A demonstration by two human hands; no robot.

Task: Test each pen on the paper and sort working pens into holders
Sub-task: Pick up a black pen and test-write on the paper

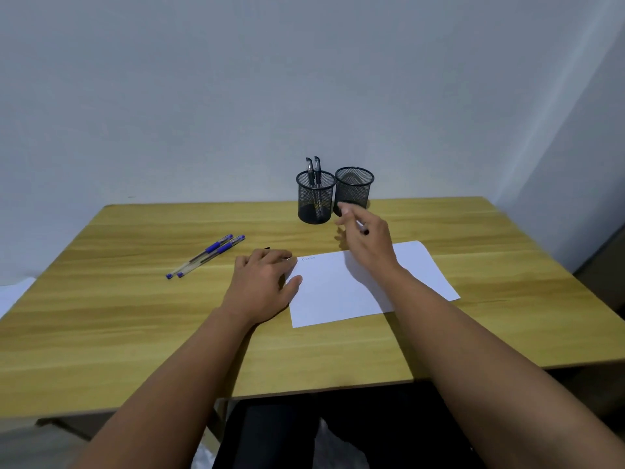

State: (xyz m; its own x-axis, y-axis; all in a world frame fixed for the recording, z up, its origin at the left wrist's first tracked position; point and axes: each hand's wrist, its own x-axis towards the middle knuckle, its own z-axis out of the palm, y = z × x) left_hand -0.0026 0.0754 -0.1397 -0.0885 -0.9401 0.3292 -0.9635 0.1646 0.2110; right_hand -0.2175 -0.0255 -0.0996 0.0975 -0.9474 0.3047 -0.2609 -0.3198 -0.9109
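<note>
1. Right hand [367, 240] grips a pen [362, 228] above the paper [341, 292], just before the empty holder [354, 189].
2. Left hand [262, 282] lies flat, relaxed, on the paper's corner.
3. Two blue pens [206, 255] lie left on the table [135, 316]; the other holder [315, 198] holds two.

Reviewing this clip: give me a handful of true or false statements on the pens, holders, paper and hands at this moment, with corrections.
1. Both mesh holders contain pens. False: the left mesh holder has two black pens; the right mesh holder looks empty.
2. Two blue pens lie on the table, left of the paper. True.
3. The right hand holds a pen. True.
4. The left hand is raised above the holders. False: it rests at the paper's left edge.
5. The paper is blank. False: small marks show near its top left corner.
</note>
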